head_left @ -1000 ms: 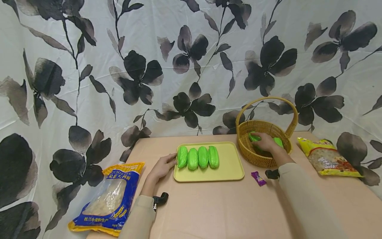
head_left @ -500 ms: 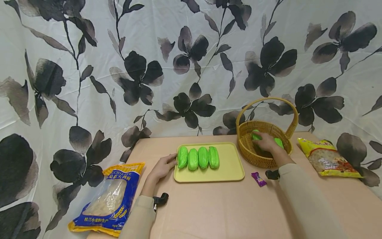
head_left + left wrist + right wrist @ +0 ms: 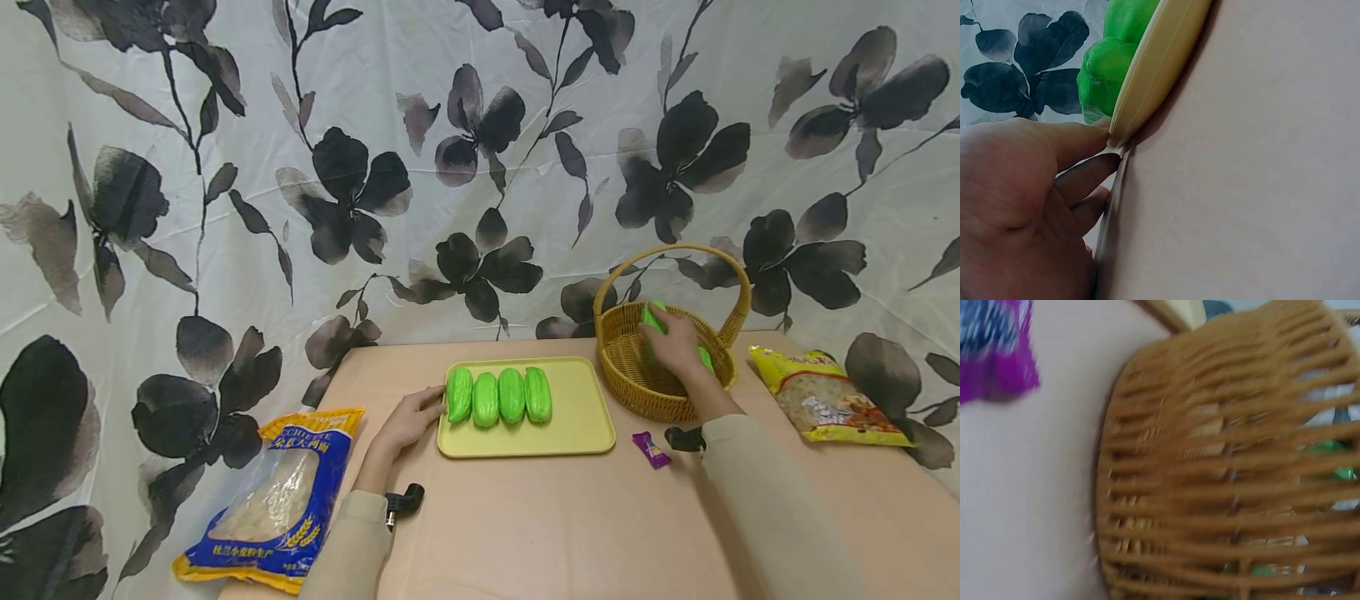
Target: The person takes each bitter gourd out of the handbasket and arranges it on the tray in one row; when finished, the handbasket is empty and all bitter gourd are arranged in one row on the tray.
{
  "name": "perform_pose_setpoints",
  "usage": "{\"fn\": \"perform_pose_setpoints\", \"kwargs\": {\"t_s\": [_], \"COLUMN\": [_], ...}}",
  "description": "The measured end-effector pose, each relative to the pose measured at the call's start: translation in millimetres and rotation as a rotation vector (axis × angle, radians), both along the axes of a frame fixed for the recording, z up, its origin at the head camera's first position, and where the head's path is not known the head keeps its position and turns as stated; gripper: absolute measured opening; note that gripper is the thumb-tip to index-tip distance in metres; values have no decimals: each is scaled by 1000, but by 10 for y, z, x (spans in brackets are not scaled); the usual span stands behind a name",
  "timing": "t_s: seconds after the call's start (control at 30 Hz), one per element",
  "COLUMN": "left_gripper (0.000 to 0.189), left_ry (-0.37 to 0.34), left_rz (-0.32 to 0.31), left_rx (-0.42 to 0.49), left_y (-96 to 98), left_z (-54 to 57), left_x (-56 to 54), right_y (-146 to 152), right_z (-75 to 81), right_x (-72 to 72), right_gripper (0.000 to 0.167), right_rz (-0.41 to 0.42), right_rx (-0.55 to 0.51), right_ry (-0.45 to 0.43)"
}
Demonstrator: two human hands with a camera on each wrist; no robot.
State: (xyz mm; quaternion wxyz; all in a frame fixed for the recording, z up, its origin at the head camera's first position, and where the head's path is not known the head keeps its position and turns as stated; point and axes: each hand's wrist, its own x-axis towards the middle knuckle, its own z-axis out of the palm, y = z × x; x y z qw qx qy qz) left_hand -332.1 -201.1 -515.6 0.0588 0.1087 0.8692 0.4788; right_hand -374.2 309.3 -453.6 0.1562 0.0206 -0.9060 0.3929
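Observation:
Several short, plump, glossy green cucumbers lie side by side on the left half of a yellow tray. My left hand is at the tray's left edge; in the left wrist view, its thumb and fingers pinch the rim. Inside the wicker basket, my right hand grips another green cucumber, lifted near the rim. A further green cucumber shows partly behind that hand. The right wrist view shows mainly the basket's woven side; the right hand is out of that view.
A purple-wrapped candy lies between tray and basket, nearer the front. At the left is a blue and yellow pasta bag; at the right, a yellow food bag. The basket's tall handle arches above its opening.
My right hand has risen slightly and shifted right within the basket, and the cucumber it grips has tilted and come up with it. My left hand and the tray stay put.

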Motion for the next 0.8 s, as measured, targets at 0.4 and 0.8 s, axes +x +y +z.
{"fn": "perform_pose_setpoints", "kwargs": {"t_s": [0.4,0.8], "left_gripper": [50,50], "left_ry": [8,9], "left_rz": [19,29], "left_rx": [-1,12], "left_y": [88,123], "left_z": [-12,-17], "left_x": [-48,-59], "right_y": [-229,-415], "right_z": [167,137], "right_x": [41,207], "right_gripper": [61,55], "right_rz": [-46,-23], "right_rx": [-229,-349], "right_ry": [97,197]}}
